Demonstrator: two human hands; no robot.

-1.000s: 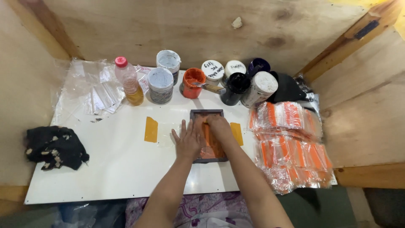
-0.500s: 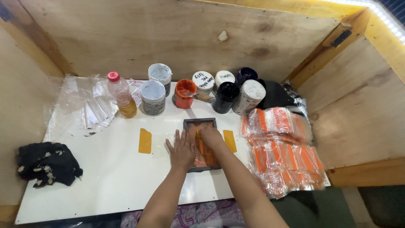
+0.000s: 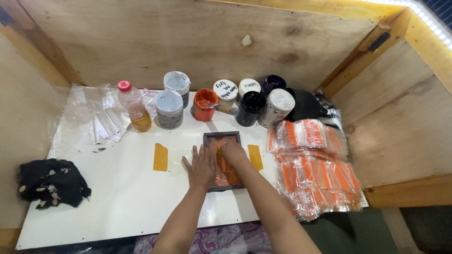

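Mid-frame, left hand (image 3: 201, 165) lies flat, fingers spread, on the frame (image 3: 223, 161); right hand (image 3: 232, 153) grips a squeegee (image 3: 221, 160) mid-pull; printed bags (image 3: 313, 167) piled right.

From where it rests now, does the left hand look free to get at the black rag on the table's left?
Probably yes: the left hand lies flat beside the dark frame, holding nothing, and only bare white table lies between it and the black rag.

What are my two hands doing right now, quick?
Left hand: open, flat on the small dark-framed orange printing screen.
Right hand: closed, gripping an orange tool.
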